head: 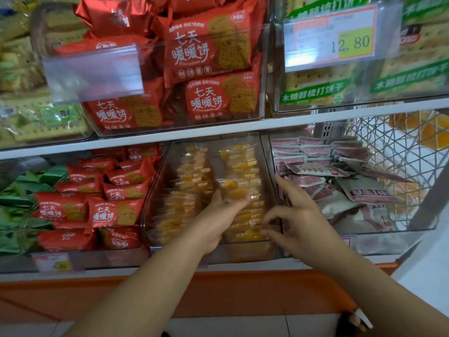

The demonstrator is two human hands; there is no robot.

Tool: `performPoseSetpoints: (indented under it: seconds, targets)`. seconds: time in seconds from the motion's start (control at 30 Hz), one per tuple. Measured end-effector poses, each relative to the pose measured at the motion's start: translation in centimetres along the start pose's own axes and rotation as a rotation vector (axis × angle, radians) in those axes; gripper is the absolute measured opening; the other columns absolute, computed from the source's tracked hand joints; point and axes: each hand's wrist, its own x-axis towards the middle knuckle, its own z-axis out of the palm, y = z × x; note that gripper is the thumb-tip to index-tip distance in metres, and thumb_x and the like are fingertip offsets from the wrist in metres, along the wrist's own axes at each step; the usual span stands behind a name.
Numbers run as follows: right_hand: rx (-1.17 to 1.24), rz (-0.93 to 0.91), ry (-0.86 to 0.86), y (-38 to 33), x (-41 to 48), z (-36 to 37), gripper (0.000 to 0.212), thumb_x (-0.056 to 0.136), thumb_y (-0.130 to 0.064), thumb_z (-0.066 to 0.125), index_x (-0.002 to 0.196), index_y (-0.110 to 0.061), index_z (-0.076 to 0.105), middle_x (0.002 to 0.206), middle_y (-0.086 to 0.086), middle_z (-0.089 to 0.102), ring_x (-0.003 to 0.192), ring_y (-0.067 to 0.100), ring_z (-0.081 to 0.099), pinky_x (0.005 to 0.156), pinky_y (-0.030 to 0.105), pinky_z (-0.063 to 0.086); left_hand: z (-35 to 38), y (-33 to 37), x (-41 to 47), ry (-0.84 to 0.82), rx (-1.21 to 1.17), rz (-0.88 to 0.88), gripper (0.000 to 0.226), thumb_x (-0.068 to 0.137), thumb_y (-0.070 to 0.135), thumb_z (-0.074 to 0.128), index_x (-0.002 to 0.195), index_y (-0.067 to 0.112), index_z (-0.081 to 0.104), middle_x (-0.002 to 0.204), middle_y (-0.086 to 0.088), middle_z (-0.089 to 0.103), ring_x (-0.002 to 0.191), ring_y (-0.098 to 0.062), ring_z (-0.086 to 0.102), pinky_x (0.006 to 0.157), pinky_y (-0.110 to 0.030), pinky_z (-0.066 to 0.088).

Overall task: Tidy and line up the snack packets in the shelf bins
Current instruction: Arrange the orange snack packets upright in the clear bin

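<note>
A clear bin [155,181] in the middle of the lower shelf holds two rows of clear packets with yellow snacks [192,181]. My left hand [218,215] reaches into the bin, and its fingers hold one clear yellow packet [237,188] above the right row. My right hand [296,215] is at the bin's right wall, fingers spread, fingertips touching the front packets of the right row [245,229]. It grips nothing.
Red biscuit packets [107,210] fill the bin to the left, beside green ones [21,198]. Pink and white packets [340,181] lie jumbled in the right bin. The upper shelf carries more red packets [209,49] and a price tag [337,37]. A wire basket [393,147] stands at far right.
</note>
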Motion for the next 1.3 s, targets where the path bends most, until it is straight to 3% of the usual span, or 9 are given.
performPoseSetpoints:
  seconds: [0.17, 0.43, 0.53, 0.6, 0.73, 0.83, 1.0, 1.17, 1.3]
  targets:
    - [-0.104, -0.099, 0.055, -0.7, 0.5, 0.8, 0.009, 0.071, -0.032, 0.077, 0.071, -0.030, 0.068, 0.146, 0.007, 0.041, 0.139, 0.029, 0.027, 0.107, 0.057, 0.026, 0.5, 0.0, 0.6, -0.037, -0.070, -0.016, 0.107, 0.068, 0.069, 0.063, 0.149, 0.043, -0.002, 0.159, 0.006, 0.013, 0.144, -0.022, 0.018, 0.115, -0.054, 0.016]
    - [-0.267, -0.111, -0.051, -0.8, 1.2, 1.4, 0.020, 0.059, -0.030, 0.085, 0.058, -0.036, 0.066, 0.135, 0.000, 0.054, 0.136, 0.032, 0.032, 0.105, 0.061, 0.024, -0.3, 0.1, 0.2, -0.059, -0.034, 0.025, 0.061, 0.092, 0.050, 0.050, 0.144, 0.043, 0.020, 0.131, 0.011, 0.047, 0.122, -0.014, 0.045, 0.101, -0.040, 0.040]
    - [-0.213, -0.119, -0.058, -0.5, 0.9, 1.1, 0.006, 0.068, -0.041, 0.072, 0.069, -0.037, 0.067, 0.135, -0.005, 0.053, 0.140, 0.027, 0.026, 0.109, 0.060, 0.019, -0.8, 0.0, 0.8, -0.052, 0.015, -0.029, 0.116, 0.065, 0.062, 0.070, 0.149, 0.037, -0.007, 0.155, 0.003, 0.024, 0.137, -0.022, 0.033, 0.110, -0.049, 0.031]
    - [-0.124, -0.096, -0.034, -0.3, 0.8, 0.9, 0.022, 0.073, -0.052, 0.060, 0.087, -0.038, 0.068, 0.139, -0.008, 0.047, 0.142, 0.022, 0.022, 0.112, 0.053, 0.014, -0.8, 0.1, 1.4, -0.022, 0.050, -0.043, 0.136, 0.049, 0.064, 0.074, 0.146, 0.037, -0.018, 0.157, 0.000, 0.021, 0.138, -0.024, 0.032, 0.110, -0.051, 0.031]
    - [0.022, 0.018, 0.067, 0.4, 1.2, 0.4, 0.052, 0.076, -0.057, 0.054, 0.123, -0.034, 0.056, 0.141, -0.009, 0.041, 0.138, 0.017, 0.029, 0.111, 0.038, 0.024, 0.0, 0.4, 2.0, 0.117, 0.144, -0.006, 0.115, 0.069, 0.053, 0.074, 0.149, 0.037, -0.006, 0.157, -0.003, 0.012, 0.140, -0.026, 0.025, 0.112, -0.047, 0.029]
    - [0.016, 0.037, 0.077, 1.1, 1.5, 0.3, 0.058, 0.079, -0.056, 0.050, 0.129, -0.027, 0.053, 0.137, -0.014, 0.041, 0.136, 0.014, 0.030, 0.109, 0.033, 0.023, 0.4, 0.1, 2.2, 0.144, 0.118, 0.049, 0.106, 0.077, 0.041, 0.074, 0.150, 0.033, -0.003, 0.154, -0.002, 0.022, 0.136, -0.023, 0.031, 0.112, -0.044, 0.031]
    - [-0.052, 0.046, 0.133, 1.4, 4.3, -1.1, 0.034, 0.088, -0.029, 0.061, 0.120, -0.017, 0.063, 0.118, 0.000, 0.065, 0.130, 0.024, 0.038, 0.107, 0.043, 0.030, 0.4, 0.1, 1.8, 0.158, 0.143, 0.068, 0.124, 0.057, 0.055, 0.077, 0.147, 0.039, -0.005, 0.151, 0.000, 0.029, 0.134, -0.021, 0.036, 0.111, -0.043, 0.032]
    - [-0.383, 0.122, -0.248, 1.6, 10.6, -3.3, 0.028, 0.091, -0.034, 0.055, 0.117, -0.032, 0.063, 0.125, -0.005, 0.060, 0.138, 0.021, 0.025, 0.115, 0.049, 0.011, 0.1, -0.3, 1.8, 0.140, 0.175, 0.112, 0.093, 0.079, 0.040, 0.073, 0.148, 0.030, 0.011, 0.141, -0.001, 0.040, 0.115, -0.014, 0.049, 0.083, -0.018, 0.041]
    - [-0.460, 0.109, -0.524, 1.0, 14.5, -3.4, 0.022, 0.086, -0.031, 0.060, 0.107, -0.032, 0.064, 0.115, -0.006, 0.062, 0.125, 0.019, 0.042, 0.111, 0.044, 0.017, 0.2, 0.2, 1.2, 0.126, 0.206, 0.116, 0.080, 0.084, 0.035, 0.069, 0.143, 0.027, 0.017, 0.117, 0.012, 0.049, 0.088, 0.001, 0.048, 0.060, -0.006, 0.035]
